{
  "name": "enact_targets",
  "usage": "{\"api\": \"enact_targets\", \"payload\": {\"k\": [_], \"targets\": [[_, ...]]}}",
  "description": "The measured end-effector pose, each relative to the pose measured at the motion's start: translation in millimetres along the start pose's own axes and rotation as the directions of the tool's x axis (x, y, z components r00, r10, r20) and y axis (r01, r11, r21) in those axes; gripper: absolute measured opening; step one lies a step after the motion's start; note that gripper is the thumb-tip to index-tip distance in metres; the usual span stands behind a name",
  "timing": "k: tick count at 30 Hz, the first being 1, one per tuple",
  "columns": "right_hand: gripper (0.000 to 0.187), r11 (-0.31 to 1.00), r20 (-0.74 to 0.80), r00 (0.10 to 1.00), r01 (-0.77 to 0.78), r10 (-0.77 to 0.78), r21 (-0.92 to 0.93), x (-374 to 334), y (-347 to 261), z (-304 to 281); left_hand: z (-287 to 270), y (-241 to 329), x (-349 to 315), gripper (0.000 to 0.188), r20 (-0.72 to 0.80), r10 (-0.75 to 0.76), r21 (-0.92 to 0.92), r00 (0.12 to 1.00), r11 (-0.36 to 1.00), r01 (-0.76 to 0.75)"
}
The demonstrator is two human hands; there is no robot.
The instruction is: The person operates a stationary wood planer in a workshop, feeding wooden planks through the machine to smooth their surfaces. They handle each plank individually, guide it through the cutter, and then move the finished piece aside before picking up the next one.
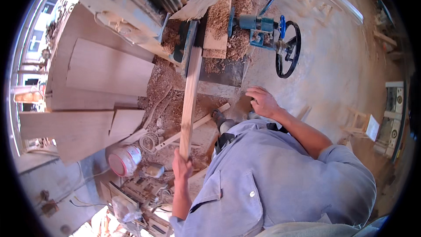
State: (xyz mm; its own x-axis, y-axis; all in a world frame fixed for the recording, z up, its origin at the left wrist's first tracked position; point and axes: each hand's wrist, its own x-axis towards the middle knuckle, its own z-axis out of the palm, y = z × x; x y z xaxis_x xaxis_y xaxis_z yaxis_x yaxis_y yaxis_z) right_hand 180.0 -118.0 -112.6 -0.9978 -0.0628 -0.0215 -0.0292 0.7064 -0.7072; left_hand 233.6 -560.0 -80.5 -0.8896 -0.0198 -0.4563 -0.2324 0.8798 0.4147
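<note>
My left hand [182,166] is closed around the near end of a long, narrow wooden strip [189,105]. The strip's far end lies in a woodworking machine, along a blue metal guide [190,44]. My right hand [262,101] hovers in front of my body, fingers loosely bent and apart, with nothing in it. To the right of the strip, a flat board [215,53] heaped with sawdust sits on the machine's table [223,72]. A blue-green clamp assembly [258,24] with a black handwheel [288,49] stands at its right. Part of the machine hides the strip's far tip.
Large flat panels [107,66] lean at the left. Beside the strip's near end stands a red-and-white bucket [125,160]. Wood shavings [164,83] and a loose wooden batten [193,126] lie near my feet. A small wooden stool [365,125] stands at the right.
</note>
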Motion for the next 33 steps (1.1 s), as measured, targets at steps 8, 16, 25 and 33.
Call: {"api": "enact_targets", "payload": {"k": [8,16,25,33], "targets": [[0.034,0.957,-0.03,0.961,-0.269,0.274,0.109,-44.5,12.9,16.0,9.1,82.0,62.4,0.053,-0.023,0.072,0.065,0.997,0.995,-0.07],[0.034,0.994,0.089,0.994,-0.076,0.07,0.073,-45.9,2.2,29.5,-8.9,131.4,128.8,0.053,-0.053,0.186,0.117,0.981,0.977,-0.179],[0.037,0.947,0.024,0.951,-0.309,0.308,0.083,-83.2,31.1,24.8,11.4,58.7,42.8,0.071,-0.021,0.084,0.099,0.996,0.992,-0.082],[0.037,0.976,0.131,0.975,-0.195,0.181,0.102,-43.8,3.8,18.0,-3.4,147.9,155.8,0.056,-0.021,0.174,0.103,0.985,0.98,-0.171]]}}
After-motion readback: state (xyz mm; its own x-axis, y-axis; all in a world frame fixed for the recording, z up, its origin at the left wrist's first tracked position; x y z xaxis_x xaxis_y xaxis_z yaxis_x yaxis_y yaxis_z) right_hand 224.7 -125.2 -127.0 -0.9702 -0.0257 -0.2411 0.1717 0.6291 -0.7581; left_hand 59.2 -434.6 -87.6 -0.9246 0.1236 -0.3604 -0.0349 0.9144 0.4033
